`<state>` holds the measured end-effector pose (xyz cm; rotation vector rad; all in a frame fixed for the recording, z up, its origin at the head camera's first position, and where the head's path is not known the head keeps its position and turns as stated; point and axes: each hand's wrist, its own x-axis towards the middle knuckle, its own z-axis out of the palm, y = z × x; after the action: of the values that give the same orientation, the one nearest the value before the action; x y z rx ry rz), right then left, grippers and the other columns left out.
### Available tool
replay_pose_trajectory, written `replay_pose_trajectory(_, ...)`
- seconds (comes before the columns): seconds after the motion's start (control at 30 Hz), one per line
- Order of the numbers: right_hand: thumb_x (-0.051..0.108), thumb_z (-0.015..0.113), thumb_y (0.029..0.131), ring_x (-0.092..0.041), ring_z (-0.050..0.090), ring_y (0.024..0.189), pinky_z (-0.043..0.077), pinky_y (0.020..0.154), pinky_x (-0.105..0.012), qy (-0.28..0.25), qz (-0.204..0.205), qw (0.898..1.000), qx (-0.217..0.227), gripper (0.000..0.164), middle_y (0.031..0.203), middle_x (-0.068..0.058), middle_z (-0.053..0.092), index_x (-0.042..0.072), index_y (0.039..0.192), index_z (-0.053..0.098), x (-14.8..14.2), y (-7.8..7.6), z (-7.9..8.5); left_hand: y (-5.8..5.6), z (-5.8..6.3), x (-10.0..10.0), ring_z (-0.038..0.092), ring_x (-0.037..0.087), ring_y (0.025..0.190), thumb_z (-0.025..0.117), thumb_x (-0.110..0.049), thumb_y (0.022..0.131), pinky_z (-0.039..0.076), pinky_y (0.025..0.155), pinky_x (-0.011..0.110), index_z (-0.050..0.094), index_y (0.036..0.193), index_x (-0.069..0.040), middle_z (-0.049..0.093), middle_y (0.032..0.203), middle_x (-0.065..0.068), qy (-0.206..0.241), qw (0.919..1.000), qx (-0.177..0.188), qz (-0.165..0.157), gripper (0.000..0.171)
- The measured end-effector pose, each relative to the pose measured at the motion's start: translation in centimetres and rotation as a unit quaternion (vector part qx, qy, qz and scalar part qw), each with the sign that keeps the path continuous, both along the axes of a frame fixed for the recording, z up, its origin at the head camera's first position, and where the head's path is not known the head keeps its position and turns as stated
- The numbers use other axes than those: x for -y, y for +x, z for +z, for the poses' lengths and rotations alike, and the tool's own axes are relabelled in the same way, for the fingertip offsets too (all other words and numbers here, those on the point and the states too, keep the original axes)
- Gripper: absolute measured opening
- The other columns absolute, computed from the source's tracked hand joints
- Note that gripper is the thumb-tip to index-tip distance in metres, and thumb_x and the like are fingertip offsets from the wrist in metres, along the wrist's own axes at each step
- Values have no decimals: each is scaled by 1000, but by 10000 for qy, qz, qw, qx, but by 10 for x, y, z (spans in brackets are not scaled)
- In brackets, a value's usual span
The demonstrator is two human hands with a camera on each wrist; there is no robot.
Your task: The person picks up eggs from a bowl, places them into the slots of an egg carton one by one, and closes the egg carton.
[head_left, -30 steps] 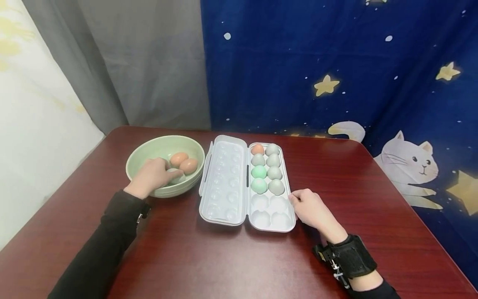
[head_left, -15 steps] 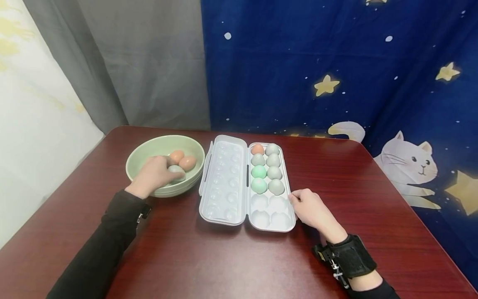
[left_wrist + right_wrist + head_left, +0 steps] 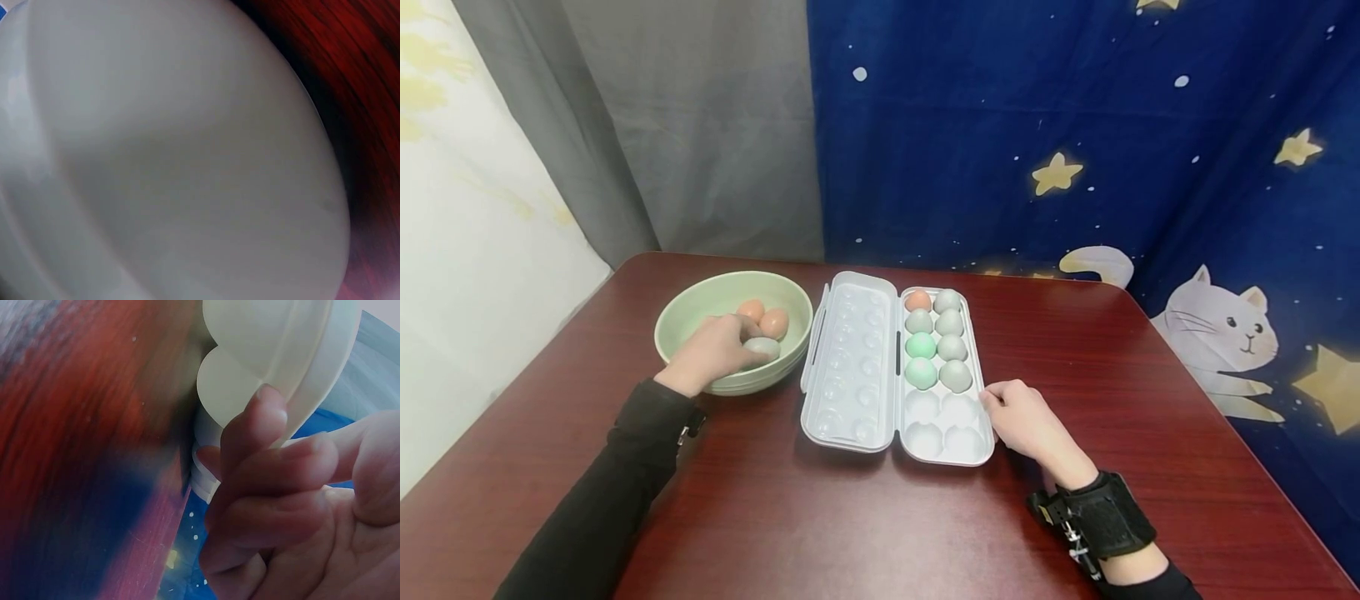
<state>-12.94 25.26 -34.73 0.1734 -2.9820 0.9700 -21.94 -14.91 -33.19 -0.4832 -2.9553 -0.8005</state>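
Inside the pale green bowl (image 3: 756, 384), my left hand (image 3: 706, 354) grips a pale grey egg (image 3: 763, 347) between thumb and fingers. Two brown eggs (image 3: 773, 324) lie just beyond it. The bowl's outer wall (image 3: 206, 175) fills most of the left wrist view, which hides that hand. To the right, a white plastic egg carton (image 3: 854, 358) lies with its lid folded out to the left. My right hand (image 3: 1022, 419) pinches the near right rim of its tray. The right wrist view shows curled fingers under the rim (image 3: 312, 375), beside the rounded cups (image 3: 225, 387).
The carton's tray holds a brown egg (image 3: 917, 301), two mint green eggs (image 3: 921, 345) and several pale grey eggs (image 3: 951, 347). Several near cups (image 3: 959, 440) are bare. All stands on a dark red table (image 3: 820, 525), with a blue starry curtain (image 3: 940, 125) behind.
The pale grey egg has turned and shows more clearly between my left fingers. The two brown eggs have shifted slightly in the bowl. My right hand and the carton stay put.
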Motion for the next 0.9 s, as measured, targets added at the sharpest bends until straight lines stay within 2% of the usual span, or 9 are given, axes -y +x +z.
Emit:
replay_pose_trajectory(0.1, 9, 48, 98, -15, 45, 52, 38, 54, -32, 11, -2, 10000, 2, 33, 53, 2, 45, 8, 66, 55, 0, 0, 0, -2, -1, -1, 48, 21, 67, 68, -27, 85, 38, 67, 36, 61, 72, -12, 47, 62, -2, -147, 9998, -92, -75, 21)
replay_pose_trajectory(0.27, 8, 48, 98, -15, 43, 53, 37, 54, -32, 52, -5, 10000, -11, 33, 54, 2, 43, 8, 65, 55, 0, -1, 0, -4, -2, -1, 50, 22, 67, 70, -31, 86, 39, 66, 37, 66, 79, -12, 50, 64, 0, -241, 9994, -200, -116, 21)
replay_pose_trajectory(0.53, 8, 48, 98, -15, 44, 52, 38, 54, -32, 41, 7, 10000, -22, 33, 54, 2, 44, 7, 66, 56, 1, -1, 1, -3, -2, -2, 44, 18, 60, 74, -25, 80, 36, 61, 35, 54, 66, -13, 45, 61, -2, -166, 9996, -191, -138, 28)
replay_pose_trajectory(0.7, 8, 48, 98, -15, 43, 52, 37, 54, -32, 25, 10, 10000, -45, 34, 54, 2, 43, 8, 65, 55, 0, -3, -2, -3, -2, -1, 49, 21, 66, 66, -23, 83, 39, 64, 36, 62, 76, -11, 50, 65, 0, -362, 9990, -183, -171, 14)
replay_pose_trajectory(0.8, 8, 48, 98, -15, 43, 53, 37, 54, -32, 38, 20, 10000, -47, 33, 54, 2, 42, 8, 66, 55, -1, -3, -2, -3, -2, 0, 51, 23, 70, 62, -23, 85, 40, 68, 37, 67, 87, -11, 53, 68, 2, -419, 9987, -214, -199, 14)
replay_pose_trajectory(0.9, 8, 48, 98, -15, 43, 53, 37, 54, -32, 36, 24, 10000, -54, 33, 54, 2, 42, 8, 65, 55, -1, -2, -2, -2, -1, -1, 50, 24, 69, 62, -23, 85, 40, 66, 37, 64, 80, -9, 49, 66, 2, -380, 9985, -325, -219, 15)
